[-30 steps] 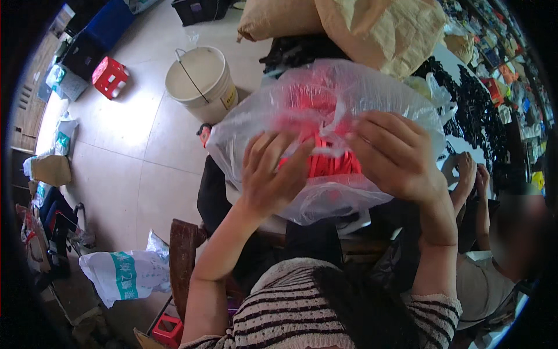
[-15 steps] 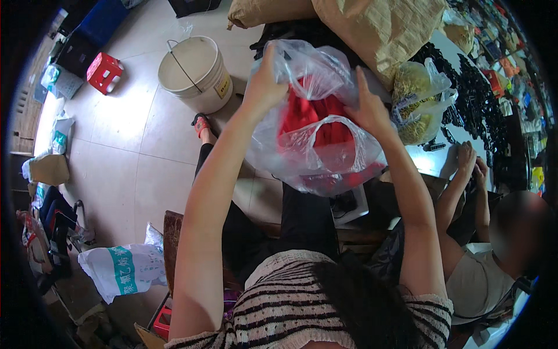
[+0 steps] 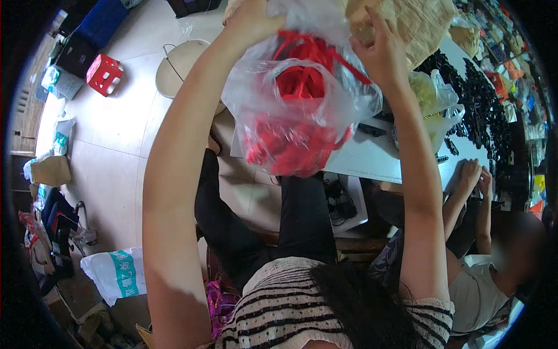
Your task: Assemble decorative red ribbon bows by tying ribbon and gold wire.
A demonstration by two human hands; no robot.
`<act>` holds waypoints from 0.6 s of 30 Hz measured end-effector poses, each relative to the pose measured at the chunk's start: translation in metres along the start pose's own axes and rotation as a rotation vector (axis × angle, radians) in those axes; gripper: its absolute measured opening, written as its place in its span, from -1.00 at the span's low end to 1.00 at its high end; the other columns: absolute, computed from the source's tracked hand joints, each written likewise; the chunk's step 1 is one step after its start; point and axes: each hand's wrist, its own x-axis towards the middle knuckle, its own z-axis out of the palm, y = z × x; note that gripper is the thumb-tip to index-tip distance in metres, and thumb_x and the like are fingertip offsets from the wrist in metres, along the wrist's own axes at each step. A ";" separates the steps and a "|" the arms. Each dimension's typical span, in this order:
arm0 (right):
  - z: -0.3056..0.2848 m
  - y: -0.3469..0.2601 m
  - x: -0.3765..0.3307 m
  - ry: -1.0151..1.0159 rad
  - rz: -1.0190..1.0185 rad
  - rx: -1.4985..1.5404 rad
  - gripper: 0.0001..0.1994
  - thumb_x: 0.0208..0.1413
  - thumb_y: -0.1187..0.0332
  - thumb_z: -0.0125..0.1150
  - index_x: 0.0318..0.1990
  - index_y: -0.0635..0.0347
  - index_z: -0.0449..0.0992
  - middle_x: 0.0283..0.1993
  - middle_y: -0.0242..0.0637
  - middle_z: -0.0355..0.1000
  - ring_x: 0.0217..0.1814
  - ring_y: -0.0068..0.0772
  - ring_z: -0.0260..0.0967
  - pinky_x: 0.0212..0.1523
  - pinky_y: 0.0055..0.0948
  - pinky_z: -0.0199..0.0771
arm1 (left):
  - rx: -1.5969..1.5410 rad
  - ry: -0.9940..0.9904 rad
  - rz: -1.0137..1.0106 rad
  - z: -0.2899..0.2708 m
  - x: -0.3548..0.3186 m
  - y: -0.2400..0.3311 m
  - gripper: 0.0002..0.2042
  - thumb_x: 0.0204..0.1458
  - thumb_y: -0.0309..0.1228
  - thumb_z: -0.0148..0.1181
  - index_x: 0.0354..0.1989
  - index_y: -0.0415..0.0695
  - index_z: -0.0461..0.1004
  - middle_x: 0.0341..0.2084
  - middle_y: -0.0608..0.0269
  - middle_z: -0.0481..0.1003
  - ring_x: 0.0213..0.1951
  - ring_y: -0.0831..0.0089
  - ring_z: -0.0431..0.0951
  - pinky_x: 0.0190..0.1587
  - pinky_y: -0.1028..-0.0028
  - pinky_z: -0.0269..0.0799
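Both hands are raised in front of the person, the left hand (image 3: pixel 250 20) and right hand (image 3: pixel 381 49) gripping the top of a plastic bag (image 3: pixel 302 99) that hangs between them. Straps (image 3: pixel 290 139) lie inside the bag. Beneath and to the right of it stretches the worktop (image 3: pixel 372 160), with small clips (image 3: pixel 482 110) spread over its right part. Left of the bag, a bucket (image 3: pixel 180 64) stands on the floor (image 3: pixel 110 145), and a stool (image 3: pixel 104 74) sits further left. A sack (image 3: pixel 113 273) lies on the floor at the lower left. A co-worker's hands (image 3: pixel 474 177) rest at the worktop's near right edge.
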 end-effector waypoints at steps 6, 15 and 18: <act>-0.006 -0.049 -0.065 -0.279 -0.443 -0.115 -0.47 -0.18 0.22 0.24 -0.02 0.24 0.31 -0.12 -0.04 0.32 -0.02 -0.03 0.24 0.02 -0.18 0.24 | 0.354 0.270 0.587 -0.010 -0.082 0.041 -0.54 -0.23 -0.53 0.16 -0.04 -0.06 0.33 -0.28 0.18 0.41 -0.27 0.35 0.43 -0.21 0.35 0.34; -0.028 -0.070 -0.138 -1.282 -0.408 0.160 -0.84 -0.13 0.37 0.09 -0.40 0.26 0.42 -0.47 -0.06 0.39 -0.27 -0.02 0.35 -0.24 -0.17 0.34 | 0.295 -0.402 0.650 -0.018 -0.194 0.069 -0.52 -0.13 -0.32 0.13 0.05 -0.07 0.28 -0.33 0.30 0.40 -0.16 0.38 0.40 0.06 0.25 0.15; -0.023 -0.068 -0.141 -1.465 -0.286 0.213 -0.86 -0.13 0.36 0.10 -0.43 0.24 0.42 -0.48 -0.07 0.38 -0.31 -0.02 0.34 -0.29 -0.17 0.35 | 0.543 -0.444 0.628 -0.004 -0.237 0.047 -0.59 -0.09 -0.39 -0.03 0.02 -0.02 0.31 -0.53 0.36 0.30 -0.31 0.40 0.39 0.10 0.22 0.12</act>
